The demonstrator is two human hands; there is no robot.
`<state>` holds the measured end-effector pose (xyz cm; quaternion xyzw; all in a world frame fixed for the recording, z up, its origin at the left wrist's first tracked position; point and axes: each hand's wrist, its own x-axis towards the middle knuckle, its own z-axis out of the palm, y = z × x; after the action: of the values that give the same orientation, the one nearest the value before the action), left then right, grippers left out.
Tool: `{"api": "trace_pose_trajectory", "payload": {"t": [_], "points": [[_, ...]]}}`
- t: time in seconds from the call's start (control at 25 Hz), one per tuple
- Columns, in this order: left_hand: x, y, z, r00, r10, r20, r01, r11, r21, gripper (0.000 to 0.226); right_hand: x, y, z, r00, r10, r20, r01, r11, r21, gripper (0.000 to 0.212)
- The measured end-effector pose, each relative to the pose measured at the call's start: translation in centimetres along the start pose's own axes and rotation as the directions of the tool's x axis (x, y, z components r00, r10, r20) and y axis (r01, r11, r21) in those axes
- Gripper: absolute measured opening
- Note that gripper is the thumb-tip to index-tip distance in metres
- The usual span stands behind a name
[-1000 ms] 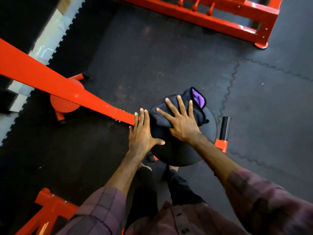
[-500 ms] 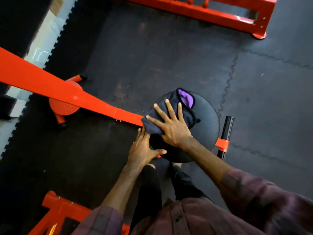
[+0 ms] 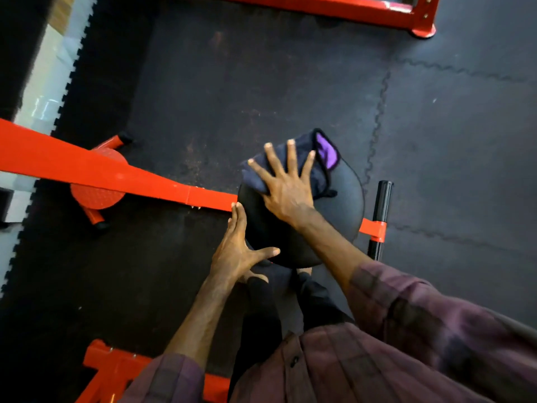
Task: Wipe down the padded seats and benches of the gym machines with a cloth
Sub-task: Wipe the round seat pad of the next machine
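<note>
Nearest cam: plaid maroon sleeves [image 3: 436, 330] and shirt front seen at bottom edge, dark trousers below. An orange frame piece [image 3: 110, 370] is seen at lower left on the floor.

L hand [image 3: 236, 247]: placed flat against the near-left edge of the round black padded seat [image 3: 345, 205]. Four fingers [image 3: 239, 216] held straight and close together, pointing away from the body along the seat's rim; thumb spread wide to the right, laid on the seat's near edge. Nothing is gripped; seat touched only.

R hand [image 3: 286, 187]: laid palm-down on the cloth [image 3: 290, 167], which is pressed onto the far-left part of the seat top. Fingers fanned wide and straight, tips seen on the cloth; no curl, no pinch. Thumb side hidden at the cloth's left fold, so thumb contact cannot be told.

Cloth: dark navy, bunched, w/ a purple inner face turned up at its far-right corner; part hangs over the seat's far rim.

Beyond: orange beam [image 3: 116, 173] runs from the left edge to the seat's left side. A round orange foot plate [image 3: 97, 194] sits under it. Black-capped post w/ orange bracket [image 3: 380, 210] stands just right of the seat. Black interlocking rubber mats [image 3: 436, 126] cover the floor. Far end: red rack base [image 3: 348, 7] at top.
</note>
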<state>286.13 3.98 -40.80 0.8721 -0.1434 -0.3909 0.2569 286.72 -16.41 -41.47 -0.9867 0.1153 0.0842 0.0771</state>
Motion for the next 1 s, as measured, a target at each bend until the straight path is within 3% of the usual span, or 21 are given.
{"api": "trace_pose_trajectory", "payload": {"t": [0.08,0.12,0.28,0.36,0.48,0.6,0.68,0.84,1.0], "points": [[0.0,0.3,0.0,1.000,0.003,-0.001,-0.003,1.000,0.013,0.147,-3.3,0.5,0.5,0.990,-0.140,-0.023,0.139,0.990,-0.027,0.071],[-0.2,0.6,0.0,1.000,-0.002,-0.001,0.002,1.000,0.000,0.146,-5.5,1.6,0.7,0.990,-0.135,-0.045,0.134,0.991,-0.024,0.070],[-0.6,3.1,1.1,0.993,-0.098,-0.060,0.093,0.991,-0.094,0.142,-14.7,6.6,2.4,0.971,0.218,-0.095,-0.201,0.966,0.160,0.081],[-0.5,4.3,1.8,0.988,-0.135,-0.076,0.125,0.985,-0.123,0.148,-17.4,7.3,3.4,0.924,0.382,-0.035,-0.328,0.834,0.444,0.083],[-0.2,5.4,2.4,0.981,-0.173,-0.085,0.162,0.979,-0.125,0.160,-19.8,6.0,4.0,0.863,0.498,0.091,-0.359,0.475,0.803,0.082],[0.2,6.1,2.4,0.981,-0.184,-0.068,0.178,0.980,-0.090,0.164,-19.3,6.3,4.2,0.849,0.523,0.079,-0.289,0.333,0.898,0.079],[0.4,6.3,2.5,0.980,-0.188,-0.065,0.183,0.980,-0.072,0.164,-15.8,8.7,3.5,0.801,0.591,0.094,-0.293,0.250,0.923,0.073],[-0.1,6.2,3.2,0.976,-0.202,-0.083,0.196,0.978,-0.073,0.162,-10.3,13.5,1.7,0.779,0.624,0.065,-0.265,0.234,0.935,0.062],[-0.5,6.0,2.7,0.974,-0.200,-0.104,0.189,0.976,-0.110,0.156,-15.8,9.1,3.3,0.753,0.648,0.113,-0.210,0.073,0.975,0.060]]}}
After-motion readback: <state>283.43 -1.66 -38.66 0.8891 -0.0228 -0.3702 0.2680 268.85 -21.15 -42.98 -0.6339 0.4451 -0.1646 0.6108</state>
